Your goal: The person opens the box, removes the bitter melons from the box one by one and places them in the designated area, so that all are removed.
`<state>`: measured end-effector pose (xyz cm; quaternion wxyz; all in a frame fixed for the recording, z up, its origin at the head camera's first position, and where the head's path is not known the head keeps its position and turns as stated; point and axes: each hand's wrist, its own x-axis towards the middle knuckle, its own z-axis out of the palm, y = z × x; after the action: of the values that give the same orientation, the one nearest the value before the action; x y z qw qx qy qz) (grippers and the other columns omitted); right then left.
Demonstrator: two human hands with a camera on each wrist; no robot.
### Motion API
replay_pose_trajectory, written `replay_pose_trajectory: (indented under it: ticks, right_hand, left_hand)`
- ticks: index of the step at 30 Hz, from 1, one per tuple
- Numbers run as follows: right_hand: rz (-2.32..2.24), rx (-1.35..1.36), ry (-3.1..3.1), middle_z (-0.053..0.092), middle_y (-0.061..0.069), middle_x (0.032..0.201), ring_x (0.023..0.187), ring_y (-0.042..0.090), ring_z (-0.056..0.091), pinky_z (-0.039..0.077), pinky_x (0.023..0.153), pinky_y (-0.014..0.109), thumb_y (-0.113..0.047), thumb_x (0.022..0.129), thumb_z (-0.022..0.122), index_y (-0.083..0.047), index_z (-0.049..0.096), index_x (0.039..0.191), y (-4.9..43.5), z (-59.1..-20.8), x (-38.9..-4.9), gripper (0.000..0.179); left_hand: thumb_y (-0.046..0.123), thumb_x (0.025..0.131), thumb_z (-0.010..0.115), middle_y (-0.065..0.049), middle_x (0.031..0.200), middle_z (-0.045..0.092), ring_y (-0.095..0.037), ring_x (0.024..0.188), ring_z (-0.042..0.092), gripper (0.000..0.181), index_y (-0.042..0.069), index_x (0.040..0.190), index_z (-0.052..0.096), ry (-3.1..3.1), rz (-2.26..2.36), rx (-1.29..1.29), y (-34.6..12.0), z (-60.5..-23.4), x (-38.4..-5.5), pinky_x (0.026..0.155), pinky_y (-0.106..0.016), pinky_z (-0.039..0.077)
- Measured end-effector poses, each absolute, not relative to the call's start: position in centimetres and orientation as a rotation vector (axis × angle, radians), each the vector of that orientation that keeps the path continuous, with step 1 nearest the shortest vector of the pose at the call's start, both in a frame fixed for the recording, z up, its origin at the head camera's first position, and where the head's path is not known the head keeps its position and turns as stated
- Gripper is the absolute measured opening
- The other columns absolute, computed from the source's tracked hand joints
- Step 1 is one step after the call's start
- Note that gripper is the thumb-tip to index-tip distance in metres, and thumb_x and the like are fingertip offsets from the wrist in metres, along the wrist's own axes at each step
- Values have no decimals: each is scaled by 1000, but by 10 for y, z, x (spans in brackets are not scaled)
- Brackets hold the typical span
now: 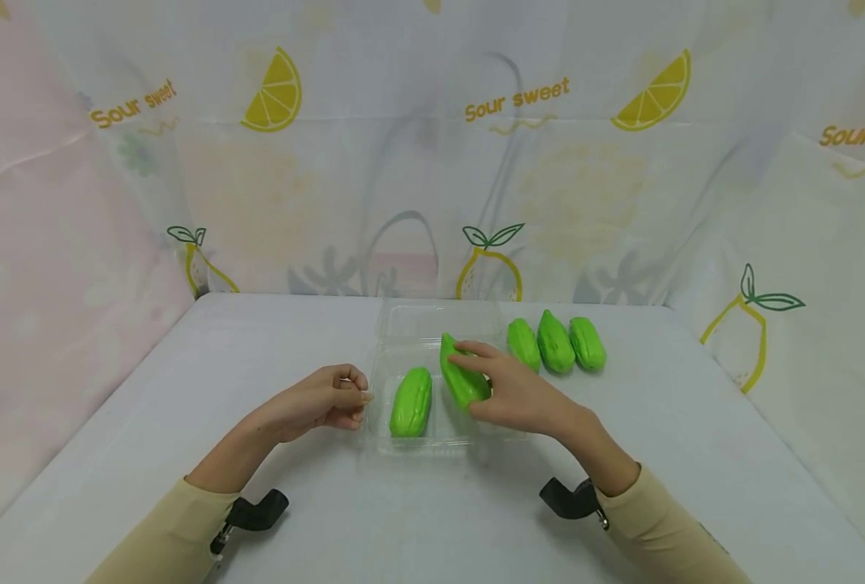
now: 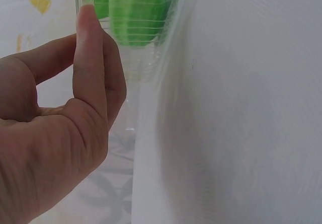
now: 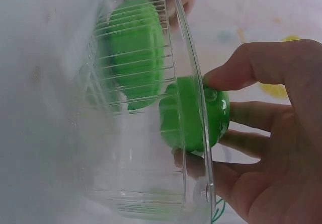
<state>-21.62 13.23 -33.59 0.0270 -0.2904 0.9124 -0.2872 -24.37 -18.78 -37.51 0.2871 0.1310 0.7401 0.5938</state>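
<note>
A clear plastic clamshell box (image 1: 440, 444) sits on the table with its lid (image 1: 432, 322) folded back. One green, ribbed, oblong gourd-like piece (image 1: 411, 403) lies in its left part. My left hand (image 1: 319, 403) pinches the box's left rim between thumb and curled fingers; the thumb (image 2: 89, 58) reaches that edge in the left wrist view. Over the box's right part, my right hand (image 1: 516, 392) holds a second green gourd-like piece (image 1: 459, 378), tilted, its stem end pointing away. The right wrist view shows this held piece (image 3: 188, 116) partly behind the clear wall, with thumb and fingers around it.
Three more green pieces stand in a row behind and right of the box: a left one (image 1: 523, 344), a middle one (image 1: 555, 344) and a right one (image 1: 587, 344). White cloth covers the table (image 1: 432, 519). A lemon-print curtain (image 1: 432, 162) hangs behind.
</note>
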Motion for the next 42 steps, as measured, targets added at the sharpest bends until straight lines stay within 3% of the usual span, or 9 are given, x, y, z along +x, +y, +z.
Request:
replay_pose_trajectory:
  ticks: [3,8,10,15,21,26,32,38,42]
  right_hand:
    - [-903,-908,2825,38,5,158,134,25,47,40,60,20,-5,76,60,-12,49,146,134,-334,-217,72]
    - [-935,-898,2813,35,4,160,91,16,55,39,57,21,-5,78,61,-12,48,147,137,-329,-217,71]
    - [-944,-892,2811,35,3,160,71,11,46,37,54,20,-5,78,61,-12,47,147,139,-327,-217,71]
    - [-939,-896,2847,36,3,160,55,5,30,34,52,19,-4,78,61,-11,47,147,144,-324,-220,71]
    - [-950,-890,2871,37,3,159,62,9,41,38,57,20,-4,78,62,-12,48,147,148,-322,-223,71]
    - [-974,-870,2909,39,3,158,88,18,53,40,59,22,-3,77,62,-11,49,146,153,-319,-226,71]
    - [-995,-817,2928,38,3,159,122,22,52,47,75,28,-4,78,61,-12,48,147,160,-317,-228,71]
    - [-1016,-793,2945,37,4,159,109,21,54,47,72,28,-5,78,61,-12,48,147,166,-317,-231,70]
    - [-1048,-776,2952,37,4,159,116,23,54,50,80,30,-3,79,62,-11,49,146,171,-317,-233,69]
  left_hand:
    - [18,98,62,-1,76,59,-12,70,64,29,0,110,43,1976,1587,345,-187,-375,-244,68,-23,59]
    - [18,98,62,-1,75,58,-12,70,63,28,0,110,43,1974,1589,337,-187,-374,-244,68,-23,59]
    - [17,98,61,-1,75,58,-11,70,63,28,0,110,43,1972,1591,336,-186,-374,-244,68,-23,59]
    - [17,98,61,0,74,58,-11,70,64,27,0,110,44,1971,1593,332,-186,-374,-244,67,-22,59]
    - [18,98,62,0,74,57,-11,71,64,28,0,110,44,1974,1587,335,-186,-374,-244,68,-22,59]
    - [19,98,62,0,73,57,-11,71,64,29,1,110,43,1972,1589,343,-187,-371,-243,68,-22,59]
    - [19,98,63,0,73,58,-11,71,64,30,0,110,43,1970,1589,340,-186,-371,-243,69,-22,59]
    - [19,98,63,0,73,58,-12,71,63,30,0,110,43,1979,1587,327,-186,-372,-243,68,-22,59]
    - [19,98,63,0,74,58,-12,71,64,29,0,110,43,1985,1588,320,-186,-373,-242,67,-22,59]
